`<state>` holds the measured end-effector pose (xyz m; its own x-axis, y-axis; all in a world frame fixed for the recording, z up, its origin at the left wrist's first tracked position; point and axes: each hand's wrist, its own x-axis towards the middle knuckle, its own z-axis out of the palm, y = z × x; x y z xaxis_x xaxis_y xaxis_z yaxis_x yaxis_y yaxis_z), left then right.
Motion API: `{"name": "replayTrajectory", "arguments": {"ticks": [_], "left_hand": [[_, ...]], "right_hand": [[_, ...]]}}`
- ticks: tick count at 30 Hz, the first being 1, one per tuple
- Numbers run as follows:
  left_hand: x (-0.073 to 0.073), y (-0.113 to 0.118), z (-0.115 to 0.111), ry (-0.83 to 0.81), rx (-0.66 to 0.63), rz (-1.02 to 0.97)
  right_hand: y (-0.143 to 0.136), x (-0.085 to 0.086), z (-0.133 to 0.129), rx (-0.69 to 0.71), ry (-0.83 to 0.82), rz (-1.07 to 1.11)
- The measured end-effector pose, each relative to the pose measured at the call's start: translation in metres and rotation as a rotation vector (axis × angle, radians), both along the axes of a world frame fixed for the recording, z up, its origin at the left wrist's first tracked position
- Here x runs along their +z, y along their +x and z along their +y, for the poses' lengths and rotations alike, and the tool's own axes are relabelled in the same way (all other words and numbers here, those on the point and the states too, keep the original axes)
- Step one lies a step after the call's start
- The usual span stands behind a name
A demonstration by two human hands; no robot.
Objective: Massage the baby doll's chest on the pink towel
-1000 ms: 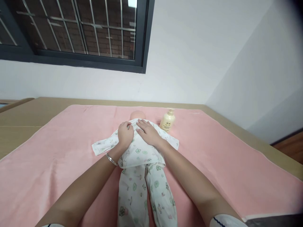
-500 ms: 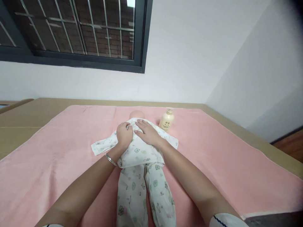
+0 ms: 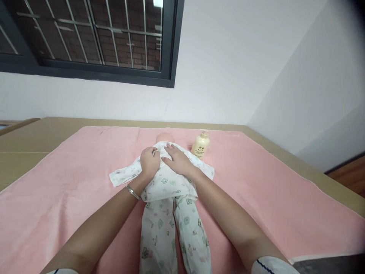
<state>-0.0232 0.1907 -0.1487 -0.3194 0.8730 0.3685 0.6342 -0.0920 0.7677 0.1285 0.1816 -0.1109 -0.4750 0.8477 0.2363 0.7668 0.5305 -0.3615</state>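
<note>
A doll in white pajamas printed with small green and pink figures lies on the pink sheet; its bald head (image 3: 164, 137) shows past the collar. My left hand (image 3: 150, 161), below a silver bracelet (image 3: 133, 191), is curled closed on the chest of the pajama top (image 3: 168, 186), seemingly pinching its cloth. Flat on the other side of the chest rests my right hand (image 3: 178, 160), its fingers stretched out. The pajama trousers (image 3: 159, 236) extend toward me between my forearms. Both sleeves spread outward.
A pale yellow bottle (image 3: 200, 144) stands just right of the doll's head. The pink sheet (image 3: 71, 171) covers a tan surface (image 3: 65, 125) set against a white wall (image 3: 228, 57). A dark-framed window (image 3: 108, 72) with metal bars is at upper left.
Both hands stay almost exactly where they were on the doll's chest. The view has shifted very slightly.
</note>
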Motion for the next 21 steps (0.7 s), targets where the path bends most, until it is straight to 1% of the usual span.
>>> {"name": "replayTrajectory", "arguments": {"ticks": [3, 7, 9, 11, 13, 16, 18, 21], "left_hand": [[0.002, 0.000, -0.001, -0.005, -0.005, 0.025], [0.003, 0.000, -0.001, -0.022, -0.010, 0.065], [0.004, 0.000, -0.001, -0.043, -0.028, 0.112], [0.006, 0.001, -0.001, -0.068, -0.053, 0.176], [0.010, 0.001, -0.002, -0.093, -0.075, 0.247], [0.018, 0.002, -0.005, -0.147, -0.098, 0.377], [0.023, 0.005, -0.010, -0.172, -0.107, 0.489], [0.028, 0.013, -0.020, -0.119, -0.137, 0.658]], "right_hand": [[-0.002, -0.001, -0.001, -0.103, 0.018, -0.047], [-0.018, 0.002, -0.021, -0.224, 0.113, -0.197], [-0.024, 0.004, -0.031, -0.247, 0.173, -0.257], [-0.026, 0.005, -0.036, -0.224, 0.214, -0.276], [-0.022, 0.006, -0.032, -0.153, 0.195, -0.235], [-0.010, 0.007, -0.015, -0.071, 0.063, -0.088], [-0.002, 0.006, -0.003, -0.079, -0.016, -0.004], [0.007, 0.005, 0.009, -0.113, -0.050, 0.081]]}}
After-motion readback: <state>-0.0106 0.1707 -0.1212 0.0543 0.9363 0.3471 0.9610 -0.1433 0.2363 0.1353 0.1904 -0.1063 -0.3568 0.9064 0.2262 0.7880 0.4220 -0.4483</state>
